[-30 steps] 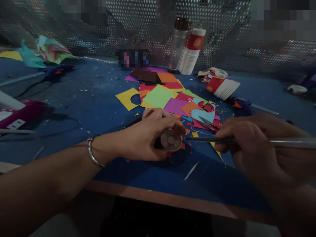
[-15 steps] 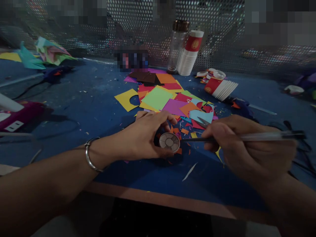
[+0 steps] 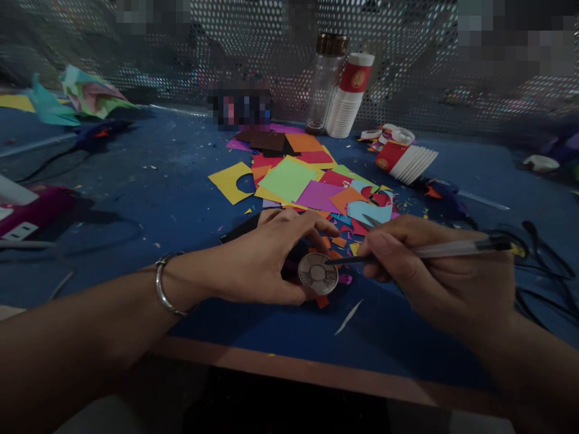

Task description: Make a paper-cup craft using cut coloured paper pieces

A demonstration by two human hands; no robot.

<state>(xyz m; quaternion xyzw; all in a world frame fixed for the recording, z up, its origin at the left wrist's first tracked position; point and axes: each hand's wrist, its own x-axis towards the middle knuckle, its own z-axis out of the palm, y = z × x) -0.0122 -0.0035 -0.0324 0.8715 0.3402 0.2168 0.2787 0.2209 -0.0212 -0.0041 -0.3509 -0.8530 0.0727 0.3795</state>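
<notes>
My left hand [image 3: 271,259] is closed around the edge of a small round pale disc [image 3: 318,274], thumb below and fingers above. Dark lines on its face form an inner ring with spokes and some shading. My right hand [image 3: 443,271] grips a clear-barrelled pen [image 3: 447,248], whose dark tip meets the disc's upper right edge; whether it touches is hard to tell. Grey pointed blades [image 3: 371,220], like those of scissors, show just beyond my right fingers, their other end hidden by the hand. Behind my left hand lies a black sheet [image 3: 244,226], partly covered.
Coloured paper sheets [image 3: 289,178] and scraps spread over the blue table [image 3: 181,157]. Behind them stand a clear bottle [image 3: 323,90] and stacked paper cups [image 3: 346,108]. More cups [image 3: 404,161] lie tipped at right. Glue guns [image 3: 446,196] with cables and a purple power strip [image 3: 40,211] flank the sides.
The disc and my left hand have moved slightly right and toward me. My right hand has shifted left, bringing the pen tip over the disc's edge; more shading shows on the disc.
</notes>
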